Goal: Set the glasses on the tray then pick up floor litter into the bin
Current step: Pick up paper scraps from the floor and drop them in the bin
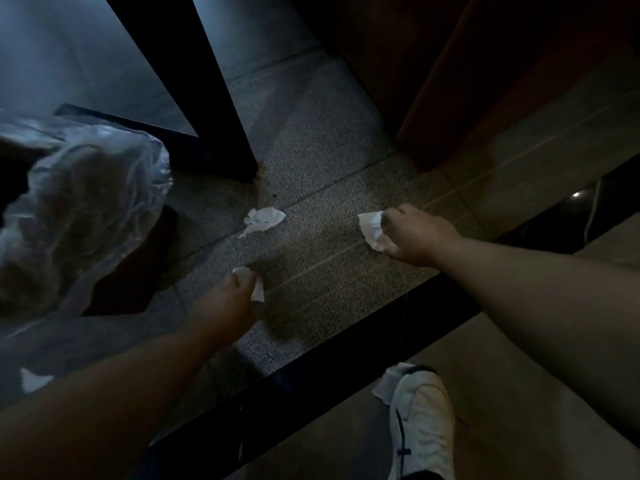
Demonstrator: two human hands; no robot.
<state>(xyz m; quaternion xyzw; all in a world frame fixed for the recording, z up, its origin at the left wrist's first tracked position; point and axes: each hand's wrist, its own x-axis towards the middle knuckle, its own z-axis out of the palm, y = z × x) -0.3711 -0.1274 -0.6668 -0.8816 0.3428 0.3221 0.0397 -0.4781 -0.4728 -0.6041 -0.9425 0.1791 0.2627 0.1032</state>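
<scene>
White paper scraps are pinched, one in the left hand (228,299), one in the right hand (412,233). A third scrap (263,219) lies on the floor (329,271) between them and may be overlooked; loosely pinched paper may be dropped before the lined bin (79,209) is reached.
</scene>
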